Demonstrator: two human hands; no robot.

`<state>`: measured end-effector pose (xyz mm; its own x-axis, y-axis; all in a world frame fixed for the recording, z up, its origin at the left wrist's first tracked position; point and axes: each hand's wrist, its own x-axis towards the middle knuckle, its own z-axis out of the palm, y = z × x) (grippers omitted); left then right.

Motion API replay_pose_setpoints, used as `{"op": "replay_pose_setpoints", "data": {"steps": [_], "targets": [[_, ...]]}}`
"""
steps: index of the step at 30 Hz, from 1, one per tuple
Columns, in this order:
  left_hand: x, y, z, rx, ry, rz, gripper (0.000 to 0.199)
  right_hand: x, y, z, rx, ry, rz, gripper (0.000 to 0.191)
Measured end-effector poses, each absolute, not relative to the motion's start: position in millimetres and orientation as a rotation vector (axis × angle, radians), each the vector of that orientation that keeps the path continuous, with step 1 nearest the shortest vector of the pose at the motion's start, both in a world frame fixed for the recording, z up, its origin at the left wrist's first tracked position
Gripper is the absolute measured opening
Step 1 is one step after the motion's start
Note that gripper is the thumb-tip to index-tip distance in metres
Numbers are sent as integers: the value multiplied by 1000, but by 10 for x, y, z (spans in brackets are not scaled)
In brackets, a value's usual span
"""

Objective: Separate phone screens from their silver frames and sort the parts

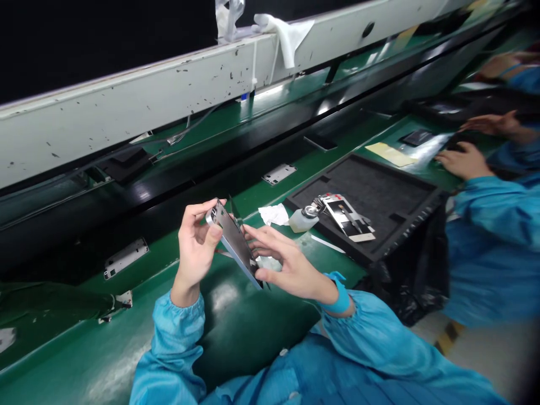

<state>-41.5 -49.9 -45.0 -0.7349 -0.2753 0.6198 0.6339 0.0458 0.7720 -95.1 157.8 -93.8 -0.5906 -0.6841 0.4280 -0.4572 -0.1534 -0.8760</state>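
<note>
Above the green bench, my left hand (196,242) grips the upper end of a phone-like device (236,242) with a silver-blue edge, which is held tilted. My right hand (291,261) is at its lower right side, thumb and fingers around the edge of the device. A thin dark panel (235,209) stands out behind the device, partly hidden by it and by my fingers. To the right of my hands are a crumpled white wipe (273,214) and a small bottle (304,219) with a metal top.
A black foam tray (379,185) carries white phone panels (343,216) and tweezers. Metal plates (126,259) (279,174) and a dark panel (319,142) lie along the line. A white stick (328,244) is near the tray. Other people's hands (464,162) work at the right.
</note>
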Motion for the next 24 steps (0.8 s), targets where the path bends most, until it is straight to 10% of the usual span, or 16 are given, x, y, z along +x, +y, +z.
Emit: {"op": "replay_pose_setpoints", "data": {"steps": [12,24], "targets": [[-439,-485,-486,-260,-1741,-1674,29,-950,1303,-1191,-1246,1895,-1984,96],[-567,-169,-549,37,-1314,-2308,71,-996,1132,-1313,-1466,2260,-1863,67]]}}
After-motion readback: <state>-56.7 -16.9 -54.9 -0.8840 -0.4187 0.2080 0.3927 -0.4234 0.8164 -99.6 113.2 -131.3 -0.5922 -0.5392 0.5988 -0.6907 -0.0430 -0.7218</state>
